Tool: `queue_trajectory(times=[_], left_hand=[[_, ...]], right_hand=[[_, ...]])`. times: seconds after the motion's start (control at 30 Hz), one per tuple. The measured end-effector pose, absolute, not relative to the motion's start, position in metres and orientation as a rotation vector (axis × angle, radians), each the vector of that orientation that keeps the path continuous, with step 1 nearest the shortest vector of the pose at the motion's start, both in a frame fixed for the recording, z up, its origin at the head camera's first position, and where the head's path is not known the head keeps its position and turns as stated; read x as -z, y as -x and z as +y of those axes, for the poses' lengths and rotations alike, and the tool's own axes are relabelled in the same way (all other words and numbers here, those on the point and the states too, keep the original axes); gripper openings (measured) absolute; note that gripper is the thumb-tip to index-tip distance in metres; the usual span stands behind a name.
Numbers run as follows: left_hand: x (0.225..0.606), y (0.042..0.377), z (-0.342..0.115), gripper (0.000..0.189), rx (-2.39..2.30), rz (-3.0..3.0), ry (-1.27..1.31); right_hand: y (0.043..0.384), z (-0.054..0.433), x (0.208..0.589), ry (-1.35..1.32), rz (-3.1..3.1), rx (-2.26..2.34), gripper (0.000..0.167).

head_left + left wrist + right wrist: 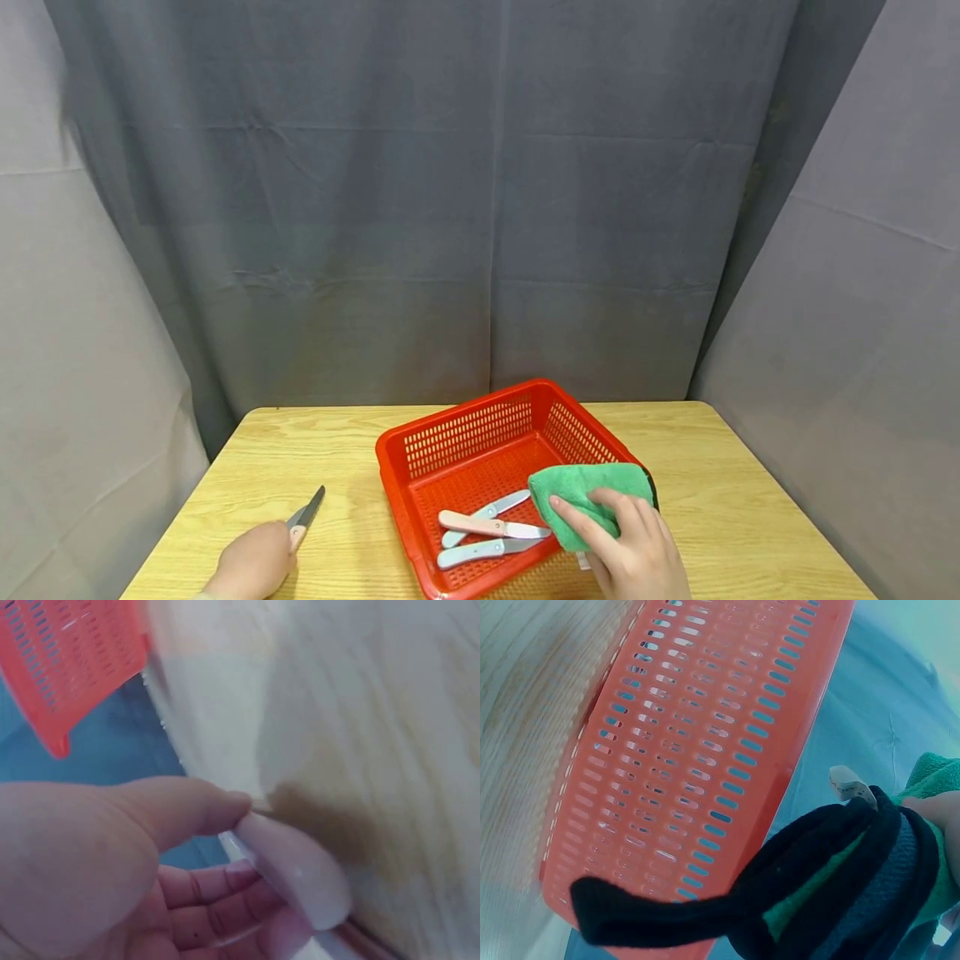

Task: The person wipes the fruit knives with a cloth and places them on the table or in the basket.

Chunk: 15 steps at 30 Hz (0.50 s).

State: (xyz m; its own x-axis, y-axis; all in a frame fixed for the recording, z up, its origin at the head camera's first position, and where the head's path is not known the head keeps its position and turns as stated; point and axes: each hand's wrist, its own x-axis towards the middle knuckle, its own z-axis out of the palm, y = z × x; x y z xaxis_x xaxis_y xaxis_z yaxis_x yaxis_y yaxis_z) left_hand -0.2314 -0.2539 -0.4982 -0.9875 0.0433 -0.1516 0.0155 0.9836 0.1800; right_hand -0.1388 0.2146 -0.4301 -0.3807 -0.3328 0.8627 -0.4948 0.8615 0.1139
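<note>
My left hand (253, 560) is low over the left of the table, its thumb and fingers pinching a knife by its pale pink handle (296, 868). In the head view the dark knife blade (316, 504) points away and to the right; a second greyish edge shows beside it. My right hand (637, 546) grips a folded green cloth (581, 492) above the right side of the red basket (405, 508). Black edging (656, 911) and a small white tag (849, 782) hang from the cloth in the right wrist view.
Inside the basket, near its front, lie a pink-handled knife (471, 523) and two with pale blue handles, a rear knife (491, 509) and a front knife (472, 553). Beneath is a light wood table (337, 442). Grey curtains (375, 208) enclose the back and sides.
</note>
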Motion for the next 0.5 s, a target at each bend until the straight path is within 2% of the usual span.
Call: queue_trajectory(times=[0.33,0.5], left_hand=[[0.461,0.225,-0.258,0.024,-0.539,3.114,-0.129],[0.437,0.218,-0.245,0.018,-0.740,3.095,-0.092]], right_hand=[[0.140,0.214,0.429,-0.602,-2.004,-0.213,0.048],[0.141,0.214,0.428,-0.605,-2.002,-0.220,0.034]])
